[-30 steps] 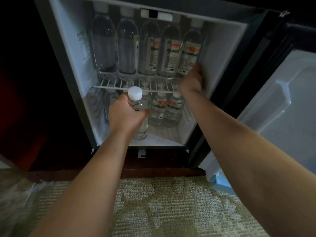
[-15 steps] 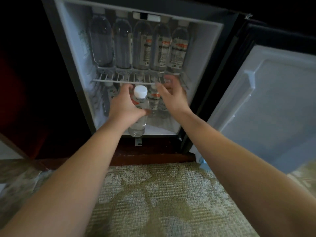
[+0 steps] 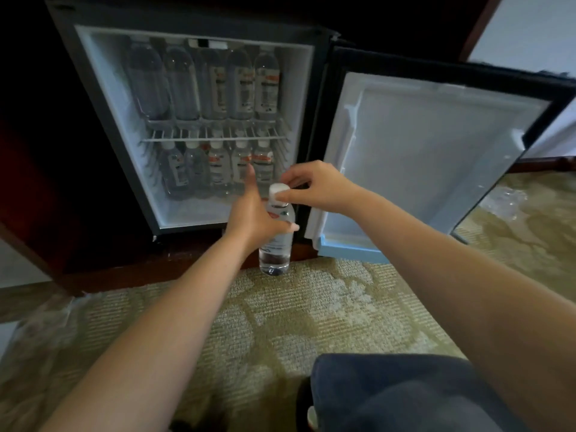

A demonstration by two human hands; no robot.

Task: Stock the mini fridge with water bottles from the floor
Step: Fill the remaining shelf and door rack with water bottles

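The mini fridge (image 3: 103, 98) stands open in front of me, with a row of several water bottles (image 3: 215, 85) on the wire shelf (image 3: 215, 139) and another row (image 3: 218, 169) on the fridge floor below. I hold one clear water bottle (image 3: 276, 251) upright in front of the fridge's lower right corner. My left hand (image 3: 255, 216) grips its body. My right hand (image 3: 314, 187) pinches its white cap (image 3: 277, 191) from the right.
The fridge door (image 3: 420, 157) is swung wide open to the right. A patterned beige carpet (image 3: 280, 322) covers the floor. Crumpled clear plastic wrap (image 3: 505, 201) lies at the far right behind the door. My knee in dark cloth (image 3: 405, 394) is at the bottom right.
I have drawn back from the fridge. My left hand brought the bottle out and to the right; my right hand left the fridge interior and took hold of the bottle's cap.
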